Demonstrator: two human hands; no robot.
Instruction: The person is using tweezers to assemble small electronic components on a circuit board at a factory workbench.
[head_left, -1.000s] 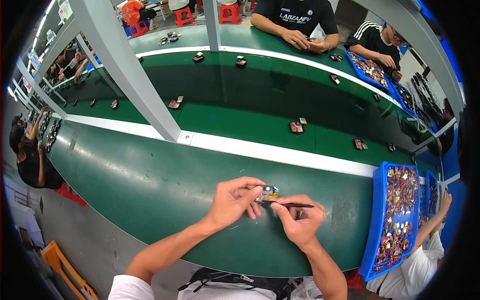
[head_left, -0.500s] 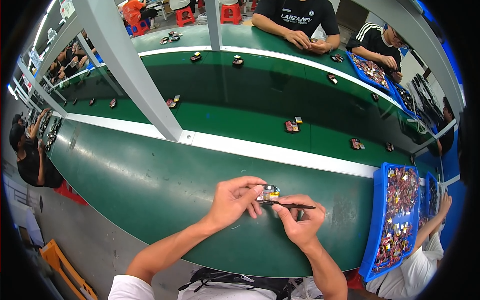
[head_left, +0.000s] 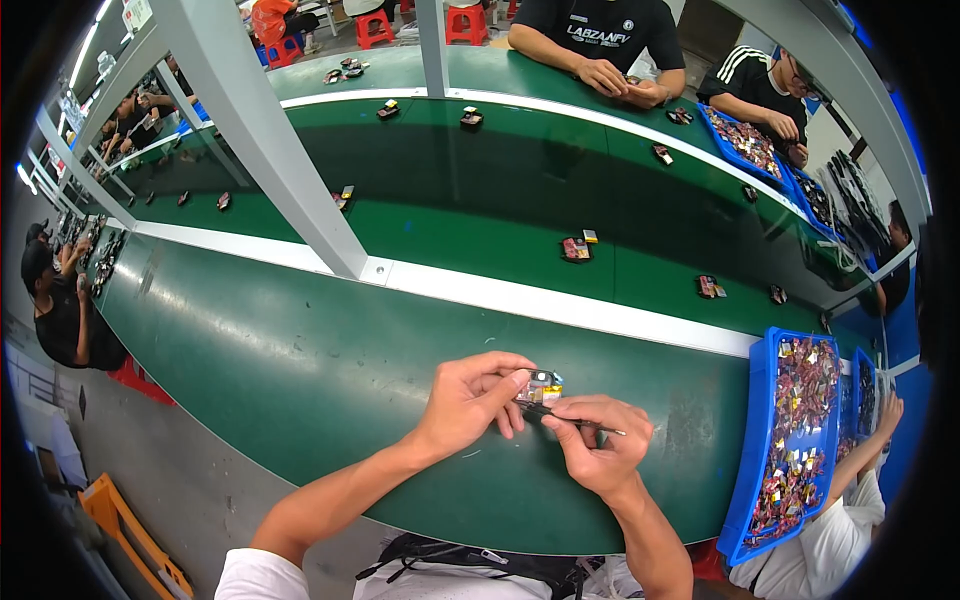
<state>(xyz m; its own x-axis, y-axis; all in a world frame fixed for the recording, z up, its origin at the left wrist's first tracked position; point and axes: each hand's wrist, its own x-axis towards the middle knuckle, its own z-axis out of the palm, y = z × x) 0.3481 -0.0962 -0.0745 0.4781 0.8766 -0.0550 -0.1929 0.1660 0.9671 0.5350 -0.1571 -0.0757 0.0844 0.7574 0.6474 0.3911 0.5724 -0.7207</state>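
Above the green table (head_left: 330,400), my left hand (head_left: 465,405) pinches a small electronic device (head_left: 540,386) between thumb and fingers. The device has an open black housing, with a white round spot, a reddish part and a yellow-and-silver piece inside. My right hand (head_left: 605,440) is closed around a slim dark tool that looks like black tweezers (head_left: 612,431). The near end of the tweezers meets the lower edge of the device, and the other end sticks out to the right past my fingers. Fingers hide part of both things.
A blue tray (head_left: 757,450) of small red-and-silver electronic parts stands at the right. Beyond a white rail (head_left: 520,303), a green conveyor belt (head_left: 470,240) carries several similar devices (head_left: 576,249). A grey metal post (head_left: 270,150) rises at left. Co-workers sit across the belt and at both sides.
My right hand has turned the tweezers so their outer end points lower. My left hand keeps the device nearly in place. Devices on the belt have shifted slightly left.
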